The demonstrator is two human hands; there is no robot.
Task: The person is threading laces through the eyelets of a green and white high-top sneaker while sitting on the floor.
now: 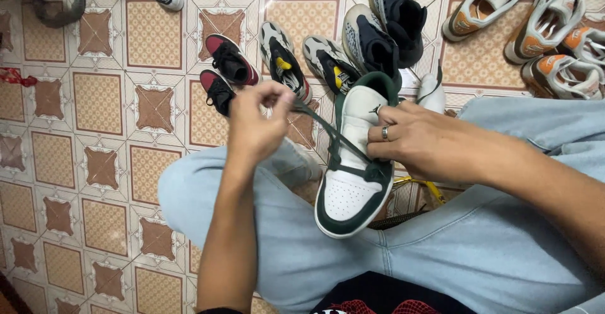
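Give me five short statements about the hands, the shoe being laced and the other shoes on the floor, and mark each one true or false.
1. The left hand pinches a dark green lace and pulls it away from the shoe. True.
2. The right hand rests on the white tongue of the green and white sneaker. True.
3. The sneaker lies on the tiled floor. False: it rests on the person's lap, against the light blue trousers.
4. The ring is on the left hand. False: it is on a finger of the right hand.
5. Every other shoe on the floor is plain white. False: there are red and black shoes and orange and grey ones.
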